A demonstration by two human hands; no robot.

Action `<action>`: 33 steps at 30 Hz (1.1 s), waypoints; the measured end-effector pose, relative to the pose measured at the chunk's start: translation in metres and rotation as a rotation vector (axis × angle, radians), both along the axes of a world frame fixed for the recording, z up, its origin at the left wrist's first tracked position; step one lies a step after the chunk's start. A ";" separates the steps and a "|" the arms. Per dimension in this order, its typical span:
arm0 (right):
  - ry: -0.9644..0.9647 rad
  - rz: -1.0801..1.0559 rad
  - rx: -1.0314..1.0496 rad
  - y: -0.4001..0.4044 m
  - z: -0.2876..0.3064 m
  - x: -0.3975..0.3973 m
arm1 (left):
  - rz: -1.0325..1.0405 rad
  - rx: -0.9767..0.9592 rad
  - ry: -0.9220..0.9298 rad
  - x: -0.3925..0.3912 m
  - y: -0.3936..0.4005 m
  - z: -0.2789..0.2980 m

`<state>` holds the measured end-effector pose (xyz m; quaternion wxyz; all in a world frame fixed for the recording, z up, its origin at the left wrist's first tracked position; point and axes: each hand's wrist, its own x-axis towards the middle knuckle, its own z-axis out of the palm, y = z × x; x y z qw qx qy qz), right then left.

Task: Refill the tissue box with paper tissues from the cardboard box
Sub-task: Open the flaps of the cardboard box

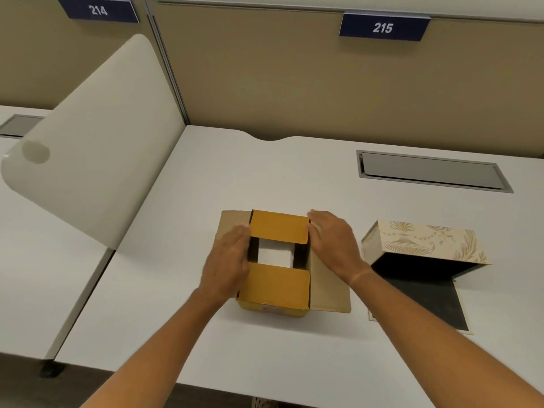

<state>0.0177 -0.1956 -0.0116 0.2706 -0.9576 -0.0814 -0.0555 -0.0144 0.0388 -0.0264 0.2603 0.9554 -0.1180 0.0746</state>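
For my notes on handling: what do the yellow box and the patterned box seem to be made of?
Cardboard box: matte yellow-brown paperboard, probably; its thin flaps fold out flat with plain tan undersides. Tissue box: likely rigid board wrapped in cream printed paper with a slight sheen; its walls look stiff, the inside is black.

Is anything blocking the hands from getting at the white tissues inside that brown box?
Partly. Two yellow-brown flaps, the far flap and the near flap, lie folded over the cardboard box, leaving only a gap over the tissues. The left hand and right hand rest at its sides.
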 end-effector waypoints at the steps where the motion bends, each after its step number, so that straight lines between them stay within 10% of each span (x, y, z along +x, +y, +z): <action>1: 0.020 0.081 -0.059 0.007 -0.001 0.004 | -0.073 0.041 0.010 -0.002 -0.006 -0.001; 12: 0.070 0.343 -0.483 0.037 -0.015 0.020 | -0.300 0.364 0.077 -0.008 -0.022 -0.004; 28: -0.025 0.132 -0.024 0.018 0.019 0.077 | -0.376 0.081 0.198 -0.105 -0.008 0.032; 33: -0.136 0.109 -0.125 0.016 0.005 0.094 | -0.393 0.250 0.145 -0.117 -0.010 0.009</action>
